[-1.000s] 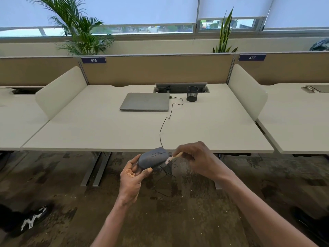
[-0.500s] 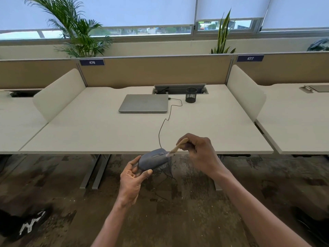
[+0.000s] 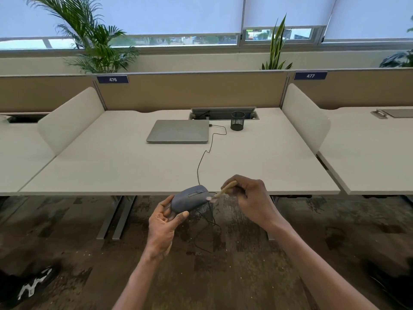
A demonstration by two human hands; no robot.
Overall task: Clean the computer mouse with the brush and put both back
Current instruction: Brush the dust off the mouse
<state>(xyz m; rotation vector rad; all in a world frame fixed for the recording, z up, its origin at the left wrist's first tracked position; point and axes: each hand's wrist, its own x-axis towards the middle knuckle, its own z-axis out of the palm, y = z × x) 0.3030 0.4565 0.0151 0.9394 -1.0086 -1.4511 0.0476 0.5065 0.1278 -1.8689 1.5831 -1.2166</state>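
I take the desk (image 3: 111, 171) as my landmark, and from my remote seat I read the scene from its left side across to its right. Below the desk's near edge on the left, a dark shoe (image 3: 29, 287) with white marks sits on the carpet. Above the desk's back panel on that side, a palm plant (image 3: 93, 41) stands by the window.

Just in front of the near edge, toward the middle, my left hand (image 3: 163, 229) is clamped on the computer mouse (image 3: 190, 201): thumb across the near side, fingers curled behind its rear end. The grey mouse is held in the air off the desk, tilted, with its wheel side up. Its black cable (image 3: 204, 157) runs over the desk's near edge and back to a closed laptop (image 3: 178, 130) lying toward the rear middle of the desk. Just right of the laptop stands a black mesh cup (image 3: 237, 120).

Right of the mouse, still in front of the desk edge, my right hand (image 3: 250, 198) pinches the brush (image 3: 222, 192) by its pale wooden handle. The bristle tip touches the mouse's front right edge. The two hands are near each other but not touching.

Behind the desk's right rear stands a spiky plant (image 3: 277, 45).
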